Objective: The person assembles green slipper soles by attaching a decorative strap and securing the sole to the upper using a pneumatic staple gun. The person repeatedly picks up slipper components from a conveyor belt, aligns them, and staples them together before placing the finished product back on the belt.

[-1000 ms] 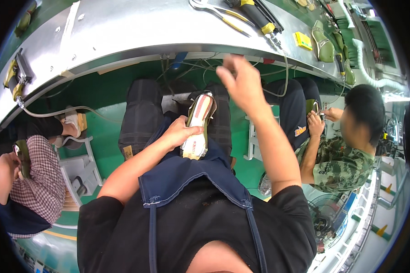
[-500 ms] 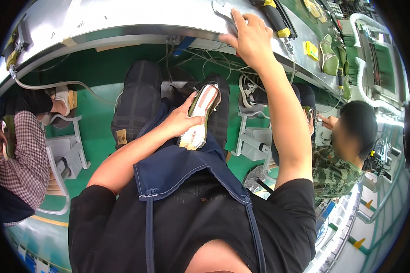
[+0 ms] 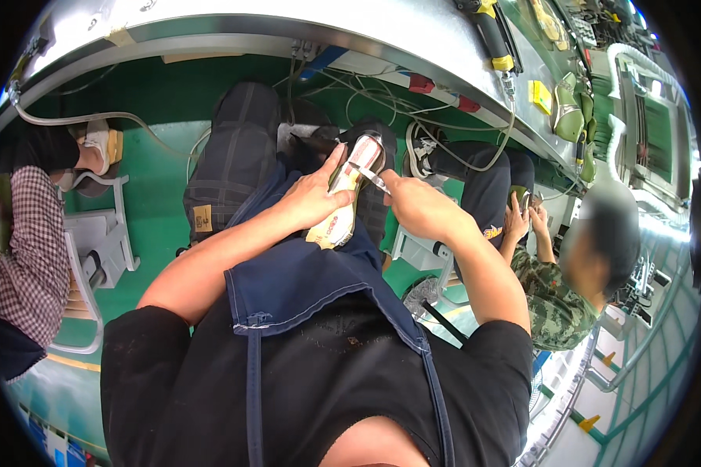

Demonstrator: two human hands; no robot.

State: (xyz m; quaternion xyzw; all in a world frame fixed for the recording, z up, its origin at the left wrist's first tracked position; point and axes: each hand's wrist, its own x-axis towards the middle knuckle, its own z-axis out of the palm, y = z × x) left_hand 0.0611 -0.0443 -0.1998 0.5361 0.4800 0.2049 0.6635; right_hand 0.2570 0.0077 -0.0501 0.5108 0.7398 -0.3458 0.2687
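A green shoe upper on a last [image 3: 337, 201] lies sole side up across my lap, its toe end pointing toward the bench. Its underside is white, with a reddish-brown strip near the toe and yellowish material at the heel. My left hand [image 3: 313, 198] grips it from the left, thumb over the underside and fingers along its edge. In my right hand [image 3: 422, 204] is a silver metal hand tool [image 3: 372, 179], held in closed fingers. Its tip meets the middle of the shoe's underside. My palm hides the handle, so its exact kind is unclear.
A metal bench [image 3: 234, 23] runs across the front, bearing a black-and-yellow power tool [image 3: 494, 35], a yellow box [image 3: 539, 96] and green shoe parts [image 3: 568, 117]. Cables [image 3: 374, 93] hang beneath it. Seated co-workers are at left [image 3: 31, 257] and right [image 3: 553, 296].
My right hand has come down from the bench to the shoe, bringing the metal tool with it. My left hand still holds the shoe in nearly the same place.
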